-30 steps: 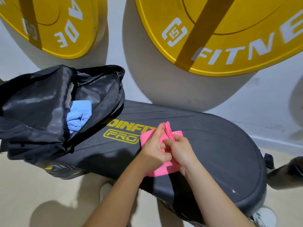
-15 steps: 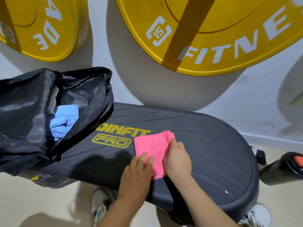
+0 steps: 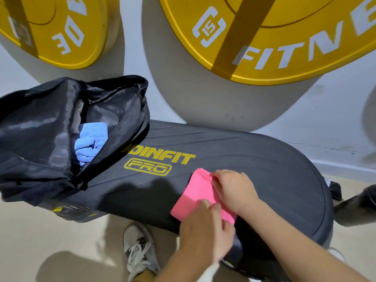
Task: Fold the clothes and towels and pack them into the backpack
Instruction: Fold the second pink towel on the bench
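A folded pink towel (image 3: 195, 195) lies on the black bench (image 3: 264, 165), near its front edge. My right hand (image 3: 236, 189) lies over the towel's right side, fingers curled at its far layered edge. My left hand (image 3: 205, 231) rests on the towel's near end with its fingers laid on the cloth. The black backpack (image 3: 40, 135) lies open on the bench's left end. A light blue cloth (image 3: 89, 143) sits bunched inside its opening.
Two large yellow weight plates (image 3: 274, 37) lean against the white wall behind the bench. My white sneaker (image 3: 138, 249) stands on the beige floor below the bench's front edge. A dark bench part (image 3: 358, 204) sticks out at the right.
The towel went from half lifted to folded flat. My left hand slid back to its near end, and my right hand moved up to the far layered edge.
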